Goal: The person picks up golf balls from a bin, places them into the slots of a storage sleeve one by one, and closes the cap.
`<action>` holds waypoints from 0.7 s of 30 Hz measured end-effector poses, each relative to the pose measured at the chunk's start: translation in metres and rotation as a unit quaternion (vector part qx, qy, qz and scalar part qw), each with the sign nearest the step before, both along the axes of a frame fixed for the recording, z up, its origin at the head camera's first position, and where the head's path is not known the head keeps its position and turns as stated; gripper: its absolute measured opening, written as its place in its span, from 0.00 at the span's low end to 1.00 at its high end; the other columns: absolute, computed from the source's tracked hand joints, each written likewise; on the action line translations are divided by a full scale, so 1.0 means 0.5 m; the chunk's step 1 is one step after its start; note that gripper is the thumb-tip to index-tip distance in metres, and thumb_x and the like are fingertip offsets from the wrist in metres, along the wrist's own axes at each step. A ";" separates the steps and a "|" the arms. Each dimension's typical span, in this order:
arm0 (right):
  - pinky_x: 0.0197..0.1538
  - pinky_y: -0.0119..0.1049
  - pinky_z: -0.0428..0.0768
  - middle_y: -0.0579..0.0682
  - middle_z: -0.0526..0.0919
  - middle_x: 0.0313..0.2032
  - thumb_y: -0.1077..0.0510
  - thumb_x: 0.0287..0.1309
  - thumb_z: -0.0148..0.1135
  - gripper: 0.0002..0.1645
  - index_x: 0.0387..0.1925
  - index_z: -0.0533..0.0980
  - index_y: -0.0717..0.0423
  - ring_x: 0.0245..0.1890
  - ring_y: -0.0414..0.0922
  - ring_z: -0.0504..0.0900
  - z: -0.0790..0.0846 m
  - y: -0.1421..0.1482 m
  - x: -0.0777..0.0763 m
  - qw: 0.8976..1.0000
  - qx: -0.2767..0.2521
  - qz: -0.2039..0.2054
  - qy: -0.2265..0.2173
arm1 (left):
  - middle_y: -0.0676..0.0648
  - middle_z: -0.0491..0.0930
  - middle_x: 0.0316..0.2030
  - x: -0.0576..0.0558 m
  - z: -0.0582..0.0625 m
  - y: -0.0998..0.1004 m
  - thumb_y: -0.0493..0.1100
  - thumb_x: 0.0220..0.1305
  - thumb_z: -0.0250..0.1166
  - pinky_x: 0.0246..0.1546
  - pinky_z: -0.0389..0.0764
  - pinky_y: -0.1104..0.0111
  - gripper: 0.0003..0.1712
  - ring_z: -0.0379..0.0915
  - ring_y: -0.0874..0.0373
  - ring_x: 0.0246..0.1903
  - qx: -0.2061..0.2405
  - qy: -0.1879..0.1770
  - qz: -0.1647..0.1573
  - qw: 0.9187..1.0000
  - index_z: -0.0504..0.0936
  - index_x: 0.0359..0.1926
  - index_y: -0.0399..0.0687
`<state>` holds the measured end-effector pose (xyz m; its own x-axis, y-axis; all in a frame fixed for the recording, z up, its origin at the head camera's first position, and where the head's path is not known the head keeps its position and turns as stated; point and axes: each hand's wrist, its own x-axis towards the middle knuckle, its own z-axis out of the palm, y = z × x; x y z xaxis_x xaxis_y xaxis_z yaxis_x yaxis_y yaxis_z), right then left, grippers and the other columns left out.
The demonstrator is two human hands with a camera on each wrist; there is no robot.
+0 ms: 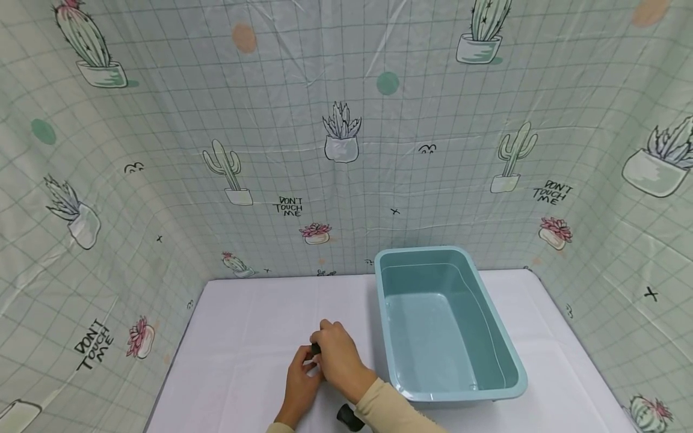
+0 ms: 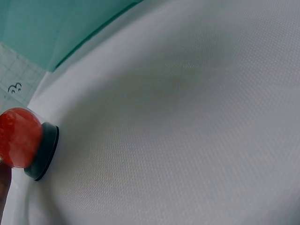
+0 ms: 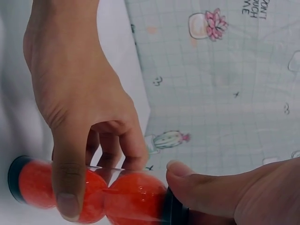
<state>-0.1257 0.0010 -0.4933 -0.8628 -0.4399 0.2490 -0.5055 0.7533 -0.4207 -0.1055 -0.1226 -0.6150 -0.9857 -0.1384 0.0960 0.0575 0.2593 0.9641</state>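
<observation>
Between both hands is a clear tube of red balls (image 3: 131,199) with a dark cap at each end. My left hand (image 1: 303,385) grips the tube round its body, its thumb across the near side in the right wrist view. My right hand (image 1: 341,361) pinches the dark end cap (image 3: 174,206), its thumb at the cap's edge. In the head view the hands hide most of the tube, and only a dark bit (image 1: 316,349) shows. The left wrist view catches one end of it, a red ball (image 2: 19,137) beside a dark cap (image 2: 43,152), close over the white cloth.
A blue-green plastic basin (image 1: 383,325) stands right of the hands on the white-covered table (image 1: 243,337). A dark cylindrical item (image 1: 350,417) shows beside the right sleeve. Cactus-printed cloth (image 1: 341,192) hangs behind and along both sides.
</observation>
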 end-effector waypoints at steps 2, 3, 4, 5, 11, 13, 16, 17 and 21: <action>0.36 0.30 0.81 0.47 0.79 0.31 0.69 0.45 0.83 0.13 0.34 0.89 0.56 0.31 0.43 0.75 0.001 -0.001 0.001 1.000 0.006 -0.003 0.002 | 0.44 0.81 0.49 0.000 0.000 -0.001 0.23 0.58 0.71 0.54 0.83 0.74 0.20 0.75 0.62 0.48 0.002 -0.001 -0.002 1.000 0.79 0.50 0.37; 0.35 0.30 0.81 0.47 0.79 0.31 0.69 0.44 0.83 0.13 0.34 0.89 0.56 0.31 0.43 0.75 0.002 -0.002 0.002 1.000 0.009 -0.005 0.004 | 0.44 0.81 0.49 0.000 0.000 -0.001 0.23 0.58 0.71 0.54 0.83 0.73 0.21 0.75 0.63 0.48 0.002 -0.002 -0.003 1.000 0.79 0.51 0.37; 0.35 0.30 0.81 0.47 0.78 0.30 0.69 0.43 0.84 0.14 0.33 0.88 0.56 0.31 0.43 0.75 0.003 -0.003 0.002 1.000 0.012 -0.007 0.007 | 0.44 0.81 0.49 0.000 -0.001 -0.002 0.23 0.57 0.71 0.54 0.83 0.73 0.21 0.75 0.63 0.48 0.002 -0.003 -0.004 1.000 0.79 0.51 0.37; 0.34 0.30 0.81 0.47 0.78 0.30 0.69 0.43 0.84 0.14 0.32 0.88 0.56 0.30 0.43 0.75 0.003 -0.004 0.002 1.000 0.015 -0.008 0.009 | 0.44 0.81 0.49 0.001 -0.001 -0.002 0.22 0.57 0.71 0.54 0.83 0.73 0.21 0.75 0.63 0.48 0.004 -0.003 -0.005 1.000 0.79 0.51 0.37; 0.31 0.30 0.80 0.47 0.78 0.28 0.69 0.40 0.84 0.14 0.30 0.87 0.56 0.28 0.44 0.75 0.006 -0.010 0.001 0.999 0.028 -0.012 0.017 | 0.44 0.81 0.49 0.001 -0.004 -0.003 0.22 0.56 0.71 0.54 0.83 0.73 0.22 0.75 0.63 0.48 0.010 0.003 -0.011 1.000 0.79 0.51 0.36; 0.30 0.30 0.79 0.47 0.78 0.28 0.68 0.40 0.85 0.14 0.29 0.87 0.56 0.28 0.44 0.75 0.009 -0.011 0.000 0.999 0.029 -0.011 0.020 | 0.44 0.80 0.49 0.000 -0.005 -0.003 0.22 0.55 0.71 0.54 0.83 0.74 0.22 0.75 0.64 0.48 0.008 0.005 -0.011 1.000 0.79 0.51 0.37; 0.29 0.29 0.78 0.47 0.77 0.27 0.68 0.40 0.85 0.13 0.27 0.86 0.56 0.27 0.44 0.74 0.011 -0.012 0.000 0.999 0.033 -0.005 0.027 | 0.44 0.80 0.49 -0.002 -0.007 -0.003 0.20 0.54 0.70 0.53 0.84 0.71 0.23 0.75 0.65 0.47 0.004 0.010 -0.009 1.000 0.80 0.50 0.37; 0.30 0.28 0.78 0.47 0.77 0.27 0.67 0.40 0.85 0.12 0.27 0.87 0.57 0.27 0.44 0.74 0.013 -0.012 0.001 0.999 0.037 -0.003 0.028 | 0.44 0.80 0.49 -0.002 -0.007 -0.003 0.20 0.53 0.69 0.53 0.85 0.70 0.23 0.75 0.65 0.47 0.002 0.010 -0.007 1.000 0.80 0.50 0.37; 0.30 0.28 0.79 0.47 0.78 0.28 0.67 0.42 0.85 0.11 0.28 0.88 0.57 0.28 0.43 0.75 0.017 -0.012 0.001 0.999 0.045 0.002 0.025 | 0.44 0.80 0.49 -0.003 -0.006 -0.002 0.20 0.53 0.69 0.53 0.85 0.69 0.23 0.75 0.64 0.47 -0.003 0.009 -0.007 1.000 0.80 0.49 0.37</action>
<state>-0.1251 -0.0049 -0.4846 -0.8491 -0.4653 0.2501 -0.5264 0.7853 -0.3259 -0.1071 -0.1239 -0.6179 -0.9857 -0.1234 0.1148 0.0788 0.2643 0.9612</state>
